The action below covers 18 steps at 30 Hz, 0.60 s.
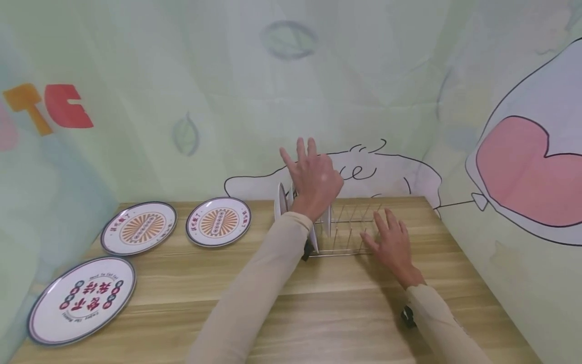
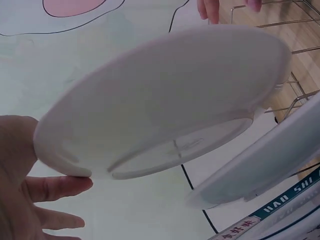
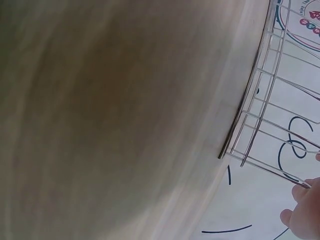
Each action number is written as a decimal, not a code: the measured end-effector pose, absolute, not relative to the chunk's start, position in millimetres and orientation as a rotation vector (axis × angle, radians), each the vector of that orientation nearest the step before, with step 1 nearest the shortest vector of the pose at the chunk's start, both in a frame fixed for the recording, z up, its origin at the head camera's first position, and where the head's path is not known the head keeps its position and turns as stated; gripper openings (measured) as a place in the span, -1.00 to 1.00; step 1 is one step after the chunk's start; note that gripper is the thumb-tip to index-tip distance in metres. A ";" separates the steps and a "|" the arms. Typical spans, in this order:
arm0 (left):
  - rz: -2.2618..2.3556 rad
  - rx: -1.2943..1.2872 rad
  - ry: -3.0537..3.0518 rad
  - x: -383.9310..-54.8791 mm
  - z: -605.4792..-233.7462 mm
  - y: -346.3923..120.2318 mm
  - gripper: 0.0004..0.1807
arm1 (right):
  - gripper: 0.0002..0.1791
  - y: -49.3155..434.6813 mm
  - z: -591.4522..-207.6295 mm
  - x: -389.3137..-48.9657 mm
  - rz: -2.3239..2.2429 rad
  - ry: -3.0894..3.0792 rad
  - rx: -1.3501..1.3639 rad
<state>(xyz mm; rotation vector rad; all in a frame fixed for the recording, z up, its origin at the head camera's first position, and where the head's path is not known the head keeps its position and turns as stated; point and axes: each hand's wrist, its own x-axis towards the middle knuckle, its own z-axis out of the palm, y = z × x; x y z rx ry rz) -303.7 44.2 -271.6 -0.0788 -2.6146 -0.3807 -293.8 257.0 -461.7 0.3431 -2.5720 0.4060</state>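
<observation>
My left hand (image 1: 313, 177) is over the wire dish rack (image 1: 347, 253). It pinches the rim of a white plate (image 2: 165, 100) between thumb and index finger, the other fingers spread away. The plate stands on edge, its underside facing the left wrist camera. Beside it more plates (image 2: 260, 160) stand tilted in the rack, partly hidden by the left hand and forearm in the head view. My right hand (image 1: 393, 245) is at the rack's right end, fingers spread and fingertips by the end wire (image 3: 280, 172). Whether they press on the wire is hard to tell.
Three printed plates lie face up on the wooden table (image 1: 327, 313): a large one (image 1: 84, 301) at the front left, one (image 1: 138, 227) behind it and a smaller one (image 1: 218, 221) nearer the rack. A cartoon-printed curtain (image 1: 218, 101) surrounds the table's back and sides.
</observation>
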 end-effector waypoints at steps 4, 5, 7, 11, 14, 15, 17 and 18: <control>-0.334 -0.059 -2.649 -311.2 -276.7 46.1 -0.82 | -0.24 256.6 -461.1 -294.3 0.404 -2.564 0.339; -0.324 -0.049 -2.655 -313.0 -278.8 46.3 -0.83 | -0.24 256.7 -461.3 -294.6 0.401 -2.566 0.338; -0.301 -0.025 -2.671 -316.1 -284.1 47.0 -0.83 | -0.24 257.0 -461.6 -294.5 0.402 -2.571 0.337; -0.239 0.002 -2.709 -321.3 -296.0 50.7 -0.82 | -0.25 258.3 -463.2 -293.8 0.407 -2.564 0.335; -0.145 -0.018 -2.717 -325.4 -305.0 54.4 -0.81 | -0.26 258.8 -463.9 -294.0 0.412 -2.544 0.334; -0.109 -0.026 -2.722 -326.5 -308.1 55.4 -0.81 | -0.26 258.7 -464.1 -294.4 0.408 -2.542 0.336; -0.031 -0.032 -2.731 -327.7 -314.6 57.0 -0.79 | -0.26 258.0 -464.0 -294.4 0.403 -2.541 0.342; 0.006 -0.036 -2.740 -328.0 -317.8 57.7 -0.78 | -0.26 257.7 -464.0 -294.3 0.401 -2.543 0.345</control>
